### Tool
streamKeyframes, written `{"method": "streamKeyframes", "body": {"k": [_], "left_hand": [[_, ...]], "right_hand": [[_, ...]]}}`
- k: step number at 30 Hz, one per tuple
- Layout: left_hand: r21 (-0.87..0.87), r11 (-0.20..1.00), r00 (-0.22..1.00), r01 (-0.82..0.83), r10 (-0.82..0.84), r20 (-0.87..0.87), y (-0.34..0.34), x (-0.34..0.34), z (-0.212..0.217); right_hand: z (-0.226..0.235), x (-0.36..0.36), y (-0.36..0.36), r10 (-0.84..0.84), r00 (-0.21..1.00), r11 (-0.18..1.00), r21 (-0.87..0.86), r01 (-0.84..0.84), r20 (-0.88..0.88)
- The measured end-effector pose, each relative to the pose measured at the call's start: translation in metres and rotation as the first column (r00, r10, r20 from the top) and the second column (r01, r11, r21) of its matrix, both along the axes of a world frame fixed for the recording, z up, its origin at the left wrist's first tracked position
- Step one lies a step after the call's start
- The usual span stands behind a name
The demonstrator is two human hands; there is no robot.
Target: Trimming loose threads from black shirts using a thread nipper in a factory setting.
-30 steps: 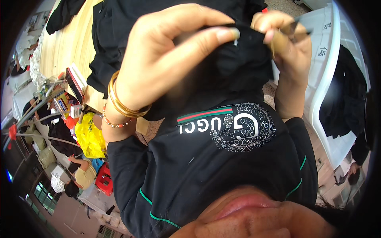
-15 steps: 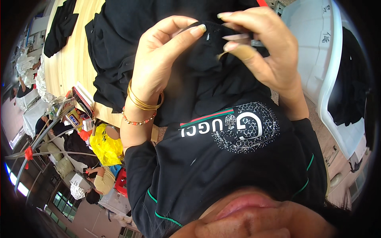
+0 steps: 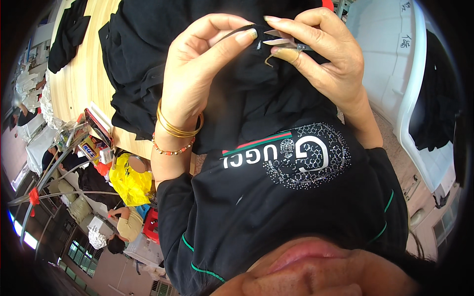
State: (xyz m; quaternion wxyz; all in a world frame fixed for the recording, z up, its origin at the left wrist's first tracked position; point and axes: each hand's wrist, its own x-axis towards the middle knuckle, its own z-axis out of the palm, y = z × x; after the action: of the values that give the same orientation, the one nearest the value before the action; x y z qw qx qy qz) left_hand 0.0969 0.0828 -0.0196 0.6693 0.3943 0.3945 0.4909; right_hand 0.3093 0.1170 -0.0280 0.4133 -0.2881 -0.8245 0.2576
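Observation:
My left hand (image 3: 207,54) pinches an edge of black cloth (image 3: 148,59) between thumb and fingers. A small white mark, perhaps thread, shows on the cloth just past the left thumb tip. In my right hand (image 3: 328,54) is a small pair of thread snips (image 3: 281,42), gripped between thumb and fingers. The snips' blades stand apart and point left toward the pinched edge. A tan band wraps my right thumb, its loose end hanging below. The rest of the black cloth spreads from the table down over my lap.
At left lies the pale wooden tabletop (image 3: 84,69) with another piece of black cloth (image 3: 71,34) on it. A white plastic tub (image 3: 412,98) stands at right, with dark cloth (image 3: 437,98) beyond. A yellow bag (image 3: 129,180) and small boxes sit lower left; a person (image 3: 129,224) works farther off.
My right hand has shifted slightly left, bringing the snips closer to the cloth edge; the blades now show clearly. My left hand keeps its pinch, and the held edge is tilted up more.

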Motion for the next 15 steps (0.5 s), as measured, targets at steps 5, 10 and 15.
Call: {"method": "streamKeyframes", "body": {"k": [5,10,15], "left_hand": [[0.047,0.999,0.999,0.017,-0.015,-0.046,-0.003,-0.002,0.002],[0.124,0.992,0.963,0.022,0.012,-0.269,-0.009,-0.007,0.025],[0.382,0.923,0.720,-0.041,0.292,-0.630,-0.018,-0.021,0.036]], "right_hand": [[0.004,0.000,-0.007,-0.048,0.999,0.998,-0.049,0.049,0.026],[0.007,-0.001,-0.002,-0.040,0.999,0.996,-0.074,0.040,0.003],[0.036,-0.005,-0.011,-0.141,0.989,0.938,-0.314,0.147,0.041]]}}
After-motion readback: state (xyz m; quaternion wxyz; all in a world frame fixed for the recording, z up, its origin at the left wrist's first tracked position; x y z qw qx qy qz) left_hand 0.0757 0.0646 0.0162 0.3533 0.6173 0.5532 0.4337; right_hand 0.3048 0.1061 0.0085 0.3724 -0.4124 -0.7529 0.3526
